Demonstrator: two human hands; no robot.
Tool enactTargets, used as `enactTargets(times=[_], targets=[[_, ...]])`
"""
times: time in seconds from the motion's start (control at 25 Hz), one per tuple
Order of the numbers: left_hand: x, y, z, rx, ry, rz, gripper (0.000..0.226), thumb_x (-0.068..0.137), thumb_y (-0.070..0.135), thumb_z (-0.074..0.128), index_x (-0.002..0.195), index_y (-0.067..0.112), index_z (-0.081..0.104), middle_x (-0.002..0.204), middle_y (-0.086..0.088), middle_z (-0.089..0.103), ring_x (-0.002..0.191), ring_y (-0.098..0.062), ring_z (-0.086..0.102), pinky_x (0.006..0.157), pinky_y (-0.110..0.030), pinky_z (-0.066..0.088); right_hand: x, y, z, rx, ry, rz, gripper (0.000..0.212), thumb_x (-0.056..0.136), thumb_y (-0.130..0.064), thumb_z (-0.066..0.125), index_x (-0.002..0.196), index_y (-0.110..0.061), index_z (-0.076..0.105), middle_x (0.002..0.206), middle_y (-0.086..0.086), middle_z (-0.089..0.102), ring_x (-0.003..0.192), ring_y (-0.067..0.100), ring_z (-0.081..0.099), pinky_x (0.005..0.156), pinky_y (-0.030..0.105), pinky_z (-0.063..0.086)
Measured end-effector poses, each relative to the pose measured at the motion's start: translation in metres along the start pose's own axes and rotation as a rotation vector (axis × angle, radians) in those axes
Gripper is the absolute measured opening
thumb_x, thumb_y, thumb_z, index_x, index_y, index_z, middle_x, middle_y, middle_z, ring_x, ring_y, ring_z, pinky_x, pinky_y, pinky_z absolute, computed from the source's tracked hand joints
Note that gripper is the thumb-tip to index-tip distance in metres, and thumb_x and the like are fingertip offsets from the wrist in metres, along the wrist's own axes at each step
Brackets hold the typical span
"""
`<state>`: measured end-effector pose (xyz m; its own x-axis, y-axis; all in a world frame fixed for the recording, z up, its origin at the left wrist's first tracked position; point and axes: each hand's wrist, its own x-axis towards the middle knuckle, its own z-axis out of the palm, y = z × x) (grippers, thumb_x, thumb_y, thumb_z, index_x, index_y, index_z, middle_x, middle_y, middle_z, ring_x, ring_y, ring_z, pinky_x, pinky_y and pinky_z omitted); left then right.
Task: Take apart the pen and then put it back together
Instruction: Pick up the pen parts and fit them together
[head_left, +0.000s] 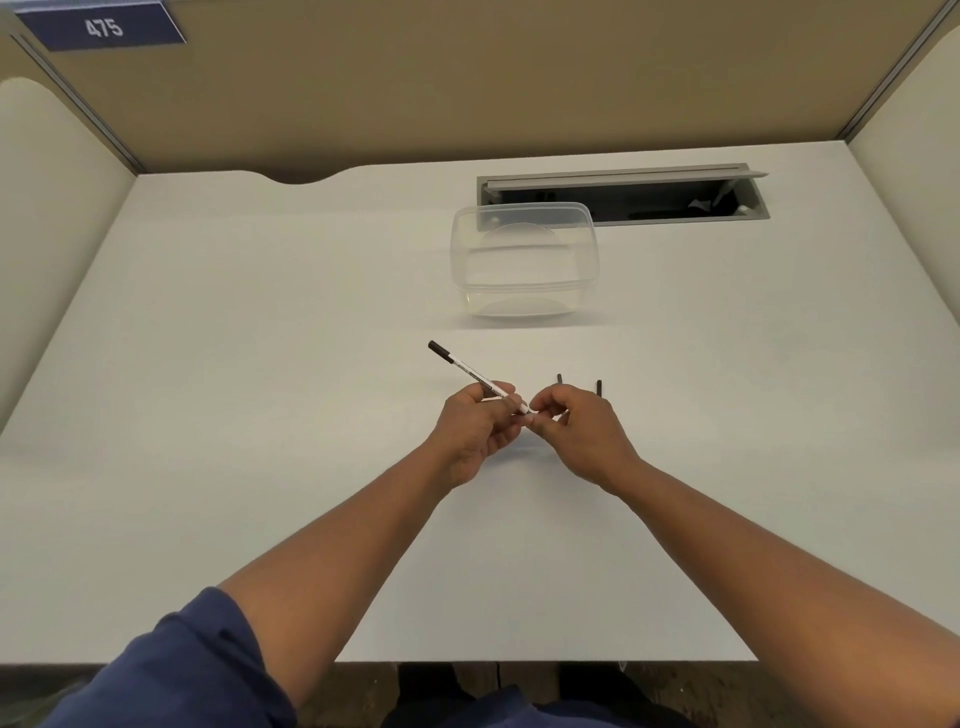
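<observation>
A white pen barrel (470, 371) with a black end cap points up and to the left above the white table (260, 364). My left hand (475, 431) grips its lower half. My right hand (576, 426) pinches the barrel's near end with thumb and fingertips, so the two hands touch at the pen. What the right fingers hold at that end is hidden. Two small black pen parts (559, 378) (599, 387) lie on the table just behind my right hand, partly covered by it.
A clear plastic container (522, 260) stands on the table beyond the hands. Behind it an open cable slot (623, 200) is cut into the desktop. Beige partition walls close in the back and both sides. The table's front edge is near my body.
</observation>
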<state>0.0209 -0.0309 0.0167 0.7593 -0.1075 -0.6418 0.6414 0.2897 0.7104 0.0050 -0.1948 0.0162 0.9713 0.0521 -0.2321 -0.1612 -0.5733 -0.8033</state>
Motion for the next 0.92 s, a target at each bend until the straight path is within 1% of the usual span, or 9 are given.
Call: enactTargets(times=[0.16,0.32,0.44,0.52,0.56,0.68,0.72,0.8,0.92], targets=[[-0.005,-0.002,0.0,0.019,-0.003,-0.013,0.017,0.089,0.005,0.072,0.1,0.013,0.063,0.09,-0.01,0.072,0.074,-0.018,0.07,0.074,-0.029,0.056,-0.003,-0.003,0.0,0.003,-0.011,0.011,0.016,0.084,-0.031,0.078,0.089,-0.018,0.07,0.083,-0.004,0.069,0.076,0.017,0.063,0.069,0.034,0.05],[-0.009,0.0,0.001,0.125,0.003,-0.019,0.017,0.088,0.015,0.075,0.102,0.012,0.065,0.094,-0.007,0.076,0.082,-0.02,0.074,0.07,-0.027,0.054,-0.004,-0.003,-0.001,-0.091,-0.004,0.001,0.014,0.089,-0.031,0.072,0.089,-0.017,0.074,0.084,-0.004,0.072,0.081,0.02,0.066,0.074,0.039,0.055],[-0.011,0.001,-0.003,0.546,0.092,0.027,0.025,0.09,0.034,0.071,0.102,0.013,0.066,0.096,-0.004,0.077,0.077,-0.018,0.071,0.068,-0.031,0.054,-0.003,-0.003,-0.006,-0.125,-0.001,0.019,0.014,0.092,-0.031,0.067,0.089,-0.019,0.073,0.084,-0.006,0.071,0.079,0.018,0.064,0.074,0.037,0.053],[-0.013,0.001,-0.009,1.087,0.18,0.218,0.022,0.092,0.043,0.061,0.094,0.021,0.063,0.087,0.004,0.073,0.076,-0.016,0.068,0.065,-0.031,0.051,-0.003,-0.004,-0.011,-0.194,-0.008,0.018,0.013,0.093,-0.03,0.064,0.087,-0.022,0.073,0.083,-0.006,0.07,0.075,0.018,0.062,0.072,0.036,0.053],[-0.014,-0.001,-0.011,1.352,0.217,0.394,0.019,0.093,0.042,0.057,0.094,0.024,0.061,0.084,0.007,0.071,0.076,-0.018,0.065,0.062,-0.031,0.048,-0.002,-0.004,-0.013,-0.251,-0.016,0.002,0.014,0.094,-0.03,0.063,0.087,-0.022,0.072,0.083,-0.005,0.071,0.075,0.019,0.062,0.071,0.037,0.054],[-0.008,-0.004,-0.017,1.715,0.196,1.063,0.019,0.087,0.033,0.068,0.101,0.021,0.064,0.087,0.002,0.065,0.078,-0.027,0.059,0.059,-0.034,0.044,-0.001,-0.007,-0.016,-0.417,-0.03,-0.07,0.017,0.096,-0.03,0.059,0.089,-0.022,0.071,0.085,-0.002,0.067,0.077,0.022,0.06,0.069,0.04,0.053],[-0.004,-0.004,-0.019,1.762,0.188,1.152,0.027,0.082,0.033,0.074,0.105,0.021,0.065,0.094,0.001,0.065,0.084,-0.028,0.059,0.064,-0.037,0.045,0.0,-0.008,-0.017,-0.461,-0.031,-0.094,0.018,0.097,-0.03,0.057,0.088,-0.021,0.07,0.084,-0.001,0.064,0.076,0.022,0.058,0.068,0.041,0.053],[0.007,-0.001,-0.023,1.806,0.154,1.148,0.036,0.079,0.035,0.078,0.111,0.024,0.066,0.109,0.001,0.065,0.1,-0.031,0.059,0.078,-0.042,0.045,0.001,-0.009,-0.017,-0.532,-0.027,-0.141,0.021,0.098,-0.03,0.056,0.085,-0.019,0.068,0.081,0.0,0.061,0.075,0.023,0.055,0.063,0.04,0.052],[0.018,-0.003,-0.027,1.762,0.007,1.152,0.022,0.087,0.022,0.071,0.109,0.024,0.069,0.094,0.002,0.068,0.084,-0.029,0.06,0.069,-0.038,0.041,0.003,-0.008,-0.016,-0.593,-0.03,-0.202,0.022,0.099,-0.03,0.055,0.085,-0.017,0.067,0.081,0.001,0.06,0.076,0.023,0.05,0.059,0.036,0.046]])
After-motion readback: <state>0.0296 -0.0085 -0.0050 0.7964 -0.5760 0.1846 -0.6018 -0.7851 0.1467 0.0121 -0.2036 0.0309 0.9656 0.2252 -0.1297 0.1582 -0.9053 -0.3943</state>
